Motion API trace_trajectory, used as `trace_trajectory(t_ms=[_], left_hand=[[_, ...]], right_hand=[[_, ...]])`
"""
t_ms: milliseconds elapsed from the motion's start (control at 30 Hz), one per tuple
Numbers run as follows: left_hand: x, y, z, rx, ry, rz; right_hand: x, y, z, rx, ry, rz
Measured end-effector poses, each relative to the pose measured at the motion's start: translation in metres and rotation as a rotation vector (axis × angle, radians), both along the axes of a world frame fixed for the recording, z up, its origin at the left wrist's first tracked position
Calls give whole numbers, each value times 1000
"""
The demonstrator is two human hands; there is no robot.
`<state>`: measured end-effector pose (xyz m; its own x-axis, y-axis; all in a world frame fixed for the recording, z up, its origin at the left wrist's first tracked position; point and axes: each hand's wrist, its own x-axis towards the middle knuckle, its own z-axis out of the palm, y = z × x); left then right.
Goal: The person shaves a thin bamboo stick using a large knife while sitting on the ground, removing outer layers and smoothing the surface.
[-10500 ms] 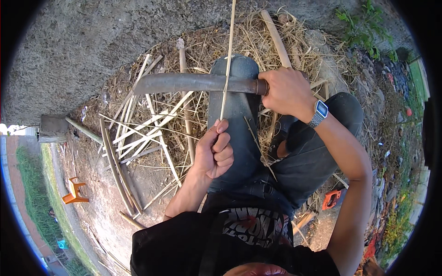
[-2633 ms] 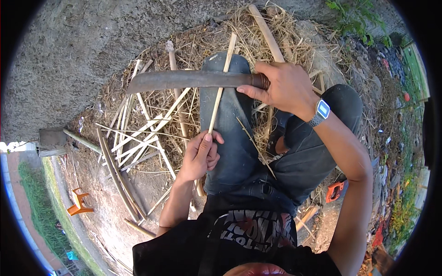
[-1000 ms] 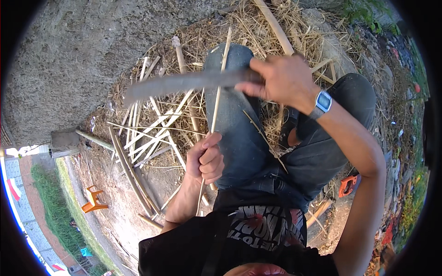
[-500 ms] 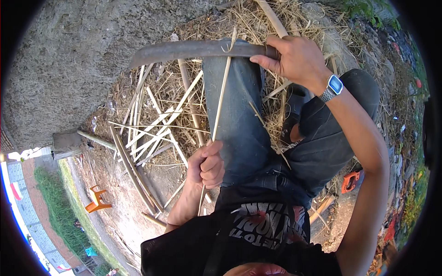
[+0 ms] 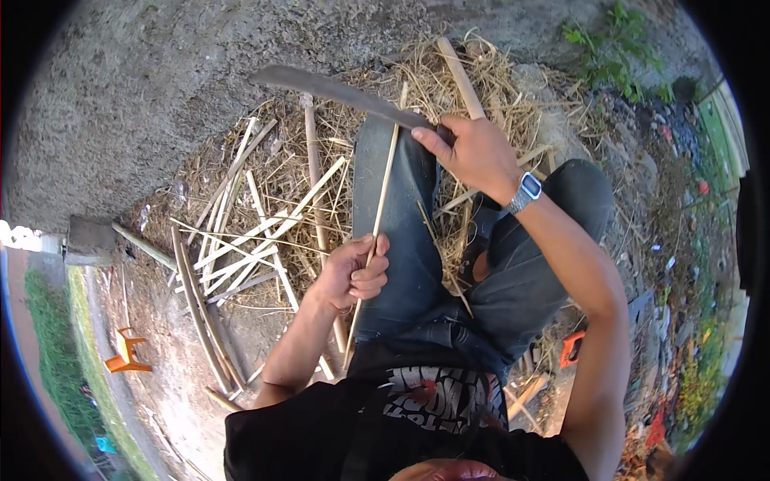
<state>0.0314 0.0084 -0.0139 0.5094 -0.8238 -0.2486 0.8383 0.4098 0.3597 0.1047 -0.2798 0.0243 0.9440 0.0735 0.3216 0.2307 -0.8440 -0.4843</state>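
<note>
My left hand (image 5: 358, 271) is closed round a long, thin, pale bamboo strip (image 5: 382, 196), which slants up along my jeans-clad thigh (image 5: 413, 220). My right hand (image 5: 484, 159) grips a machete by its handle end, fingers wrapped and thumb along the base. The dark, slightly curved blade of the machete (image 5: 337, 94) points to the left and crosses the strip near its far end, just beyond my knee. Most of the handle is hidden inside my right hand. Whether the edge bites into the strip I cannot tell.
Several pale split strips (image 5: 241, 256) lie crossed on straw to the left, beside longer brown poles (image 5: 200, 309). A thick rod (image 5: 460, 78) rests behind my right hand. A rough wall (image 5: 160, 104) rises ahead. An orange chair (image 5: 128, 351) stands far left; an orange-red object (image 5: 572, 349) lies right.
The machete has tilted, its tip now higher than its base, and my right hand sits lower and further left. My left hand still grips the strip. The whole view has shifted somewhat.
</note>
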Motion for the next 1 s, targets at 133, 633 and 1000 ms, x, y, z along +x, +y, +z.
trace_trajectory(t_ms=[133, 633, 1000], left_hand=[[19, 7, 23, 299, -120, -4], [-10, 56, 30, 663, -447, 225], [129, -40, 129, 446, -1042, 379]], right_hand=[[-26, 23, 7, -228, -61, 60], [38, -104, 38, 281, 190, -467], [23, -18, 148, 741, -20, 28]])
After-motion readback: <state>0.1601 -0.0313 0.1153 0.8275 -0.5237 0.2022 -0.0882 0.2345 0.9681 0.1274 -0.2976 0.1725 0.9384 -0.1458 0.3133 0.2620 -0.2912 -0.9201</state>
